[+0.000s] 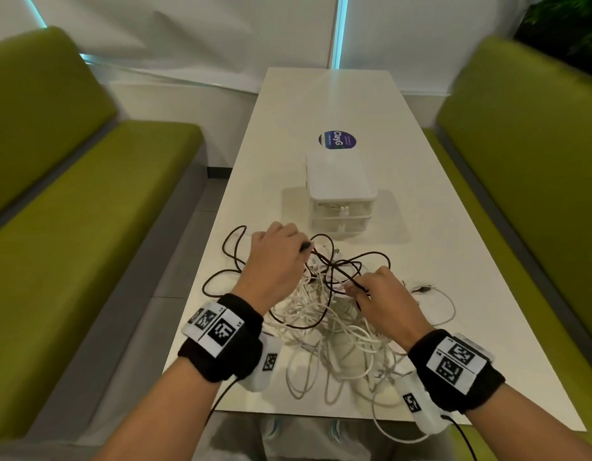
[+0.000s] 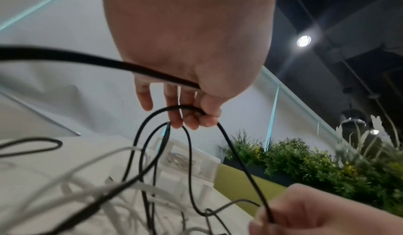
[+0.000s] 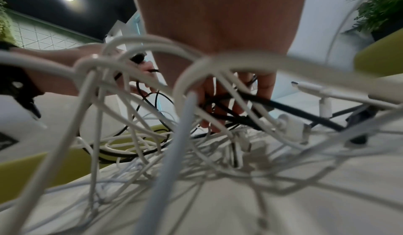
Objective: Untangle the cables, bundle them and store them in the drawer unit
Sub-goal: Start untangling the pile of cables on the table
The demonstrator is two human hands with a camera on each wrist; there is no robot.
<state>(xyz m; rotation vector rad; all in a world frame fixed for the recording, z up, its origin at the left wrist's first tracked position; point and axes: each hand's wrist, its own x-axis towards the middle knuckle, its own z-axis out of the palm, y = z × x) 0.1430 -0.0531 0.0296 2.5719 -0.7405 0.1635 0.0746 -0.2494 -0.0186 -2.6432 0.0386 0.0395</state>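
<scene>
Both hands grip the black cable (image 1: 334, 266), left hand (image 1: 274, 257) raised, right hand (image 1: 384, 294) lower, stretching it clear of the white cables (image 1: 338, 331) on the counter (image 1: 454, 261)

Left hand (image 1: 274, 261) fingers hidden behind its own back in head view; white cables (image 3: 135, 87) blurred close up, lower frame; drawer unit (image 2: 185, 161) contents unclear.

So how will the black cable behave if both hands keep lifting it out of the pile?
Probably floppy: the black cable droops in loose loops between left hand and right hand. It likely drags the white cables along, since its loops thread through them. It looks thin and light.
</scene>
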